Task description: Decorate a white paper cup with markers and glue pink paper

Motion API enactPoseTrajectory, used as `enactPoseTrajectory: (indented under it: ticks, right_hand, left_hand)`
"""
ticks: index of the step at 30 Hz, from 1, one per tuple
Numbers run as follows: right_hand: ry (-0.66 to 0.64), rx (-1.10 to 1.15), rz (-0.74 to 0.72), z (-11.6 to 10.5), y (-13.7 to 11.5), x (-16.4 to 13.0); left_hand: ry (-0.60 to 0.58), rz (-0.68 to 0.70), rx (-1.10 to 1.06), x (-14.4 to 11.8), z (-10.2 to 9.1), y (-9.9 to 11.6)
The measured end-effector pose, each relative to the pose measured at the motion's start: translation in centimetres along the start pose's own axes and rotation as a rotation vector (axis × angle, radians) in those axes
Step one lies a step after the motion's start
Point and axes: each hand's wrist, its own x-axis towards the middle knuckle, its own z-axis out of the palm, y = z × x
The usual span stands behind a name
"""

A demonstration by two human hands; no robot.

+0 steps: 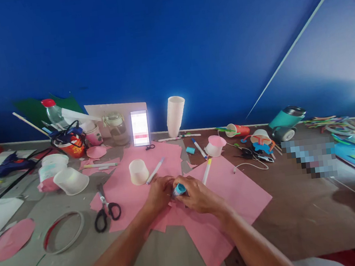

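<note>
Blue-capped glue stick [179, 189] gripped between left hand [159, 193] and right hand [195, 196] over pink paper [236, 194], right of scissors [105, 207], long axis near horizontal, cap end pointing left.

Scissors [105, 207] lie left of both hands, cup [138, 172] behind them.

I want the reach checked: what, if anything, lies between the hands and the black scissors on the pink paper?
Nothing visible: only bare pink paper separates the left hand from the black scissors. The right hand holds a blue-capped item.
</note>
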Motion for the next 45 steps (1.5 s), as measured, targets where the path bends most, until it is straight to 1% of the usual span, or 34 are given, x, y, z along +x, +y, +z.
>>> enactPoseTrajectory:
  ticks: [3, 8, 11, 15, 20, 25, 28, 34, 37, 45]
  right_hand:
    - [-0.037, 0.058, -0.001, -0.4, 0.3, -0.2]
    - [-0.059, 0.043, 0.021, -0.6, 0.1, -0.3]
    - [-0.074, 0.033, 0.001, -0.5, 0.0, -0.4]
    - [-0.054, 0.032, -0.072, -0.4, 0.1, -0.5]
    - [-0.063, 0.019, -0.111, -0.4, 0.1, -0.6]
    - [-0.066, 0.002, -0.129, -0.5, -0.1, -0.7]
    - [-0.073, -0.007, -0.135, -0.5, 0.0, -0.7]
    - [-0.088, 0.005, -0.131, -0.6, 0.1, -0.7]
    - [-0.096, 0.019, -0.117, -0.6, 0.1, -0.7]
    - [-0.099, 0.089, -0.100, -0.7, 0.0, -0.7]
  left_hand:
    - [-0.024, 0.012, -0.042, 0.1, 0.0, -0.3]
    - [-0.026, 0.002, -0.038, 0.1, -0.1, -0.5]
    - [-0.033, 0.002, 0.000, 0.1, -0.2, -0.3]
    - [-0.045, -0.005, 0.034, 0.1, -0.3, -0.1]
    - [-0.040, 0.037, 0.100, 0.0, -0.3, -0.3]
    - [0.004, 0.028, 0.234, -0.3, -0.5, -0.7]
    - [-0.026, -0.021, 0.327, -0.4, -0.8, -0.6]
    - [-0.110, -0.088, 0.433, -0.4, -1.1, 0.4]
    - [-0.140, -0.095, 0.459, -0.4, -1.1, 0.7]
    - [-0.154, -0.089, 0.477, -0.5, -0.9, 0.9]
